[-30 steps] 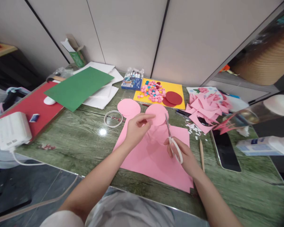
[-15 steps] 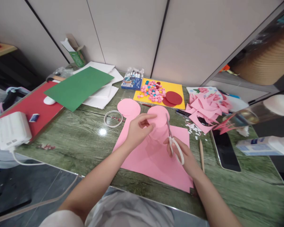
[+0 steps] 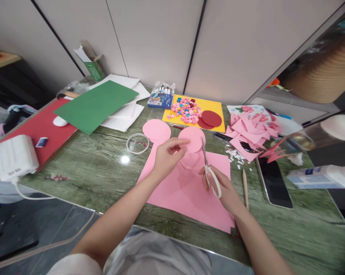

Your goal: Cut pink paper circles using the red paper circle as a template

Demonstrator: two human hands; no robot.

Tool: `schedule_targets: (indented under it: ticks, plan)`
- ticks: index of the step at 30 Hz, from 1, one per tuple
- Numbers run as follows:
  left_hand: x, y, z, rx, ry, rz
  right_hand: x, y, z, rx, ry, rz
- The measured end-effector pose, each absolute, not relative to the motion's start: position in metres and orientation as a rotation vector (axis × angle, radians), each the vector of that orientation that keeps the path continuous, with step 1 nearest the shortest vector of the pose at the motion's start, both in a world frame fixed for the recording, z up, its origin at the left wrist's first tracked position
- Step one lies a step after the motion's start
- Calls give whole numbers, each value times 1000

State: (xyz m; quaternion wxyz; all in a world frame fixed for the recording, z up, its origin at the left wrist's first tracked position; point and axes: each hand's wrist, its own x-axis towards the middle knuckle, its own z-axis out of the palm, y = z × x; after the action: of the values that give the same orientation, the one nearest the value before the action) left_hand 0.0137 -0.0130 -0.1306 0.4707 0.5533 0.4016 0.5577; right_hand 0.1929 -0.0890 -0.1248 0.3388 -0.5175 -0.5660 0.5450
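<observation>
My left hand point(image 3: 169, 154) pinches a round pink paper disc point(image 3: 193, 138) by its left edge, above the table. White-handled scissors point(image 3: 212, 178) are gripped in my right hand point(image 3: 222, 187), their blades pointing up at the disc's right edge. How far the blades are apart is hard to make out. Below both hands lies a large pink paper sheet point(image 3: 186, 202). Beyond my left wrist rests a small stack of pink paper circles point(image 3: 157, 130), with a white ring point(image 3: 137, 144) beside it.
Pink offcuts point(image 3: 248, 128) are heaped at the right, near a pencil point(image 3: 245, 187), a phone point(image 3: 274, 183) and a bottle point(image 3: 323, 176). Pompoms and red discs point(image 3: 212, 118) lie on yellow paper point(image 3: 222, 109). Green paper point(image 3: 96, 105) and a white power bank point(image 3: 17, 157) are at the left.
The pink disc has shifted very slightly left and up, and the scissors have turned a little with it. Everything else stays as it was.
</observation>
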Motion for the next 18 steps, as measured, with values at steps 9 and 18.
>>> schedule_targets:
  ticks: [9,18]
  plan:
    - [15,-13,-131,1288,913,1397,191,-89,-123,-1364,-1492,1406]
    - [16,-14,-132,1367,956,1335,192,-90,-123,-1340,-1480,1386]
